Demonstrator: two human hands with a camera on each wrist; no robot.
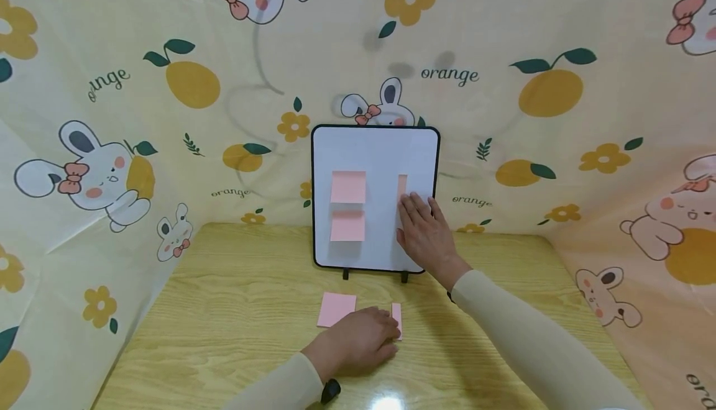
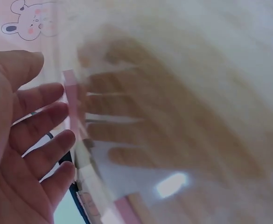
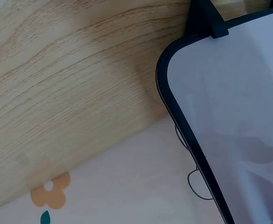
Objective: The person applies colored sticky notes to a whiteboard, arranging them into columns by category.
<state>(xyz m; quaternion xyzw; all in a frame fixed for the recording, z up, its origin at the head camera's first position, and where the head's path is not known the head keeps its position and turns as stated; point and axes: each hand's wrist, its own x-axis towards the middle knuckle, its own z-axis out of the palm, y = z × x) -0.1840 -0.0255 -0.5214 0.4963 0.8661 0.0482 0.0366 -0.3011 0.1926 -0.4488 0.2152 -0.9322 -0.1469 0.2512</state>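
My right hand point(image 1: 425, 231) lies with fairly straight fingers on the right side of a small whiteboard point(image 1: 380, 149), over a narrow pink sticky strip point(image 1: 402, 183). The strip's upper end shows; the fingers hide its lower part. On the board's left side are two square pink sticky notes, the upper note point(image 1: 348, 187) above the lower note point(image 1: 347, 227). Down on the table, my left hand point(image 1: 358, 340) has its loosely extended fingers by a narrow pink sticky pad point(image 2: 71, 100), fingertips against or very near its side. A square pink sticky pad point(image 1: 335, 308) lies partly behind that hand.
The whiteboard's black frame point(image 3: 192, 144) stands upright on small black feet point(image 1: 404, 277) near the back of the wood-grain table point(image 1: 224, 310). Patterned cloth point(image 1: 481, 25) with rabbits and oranges hangs behind and at both sides. Glare and reflections mark the glossy tabletop.
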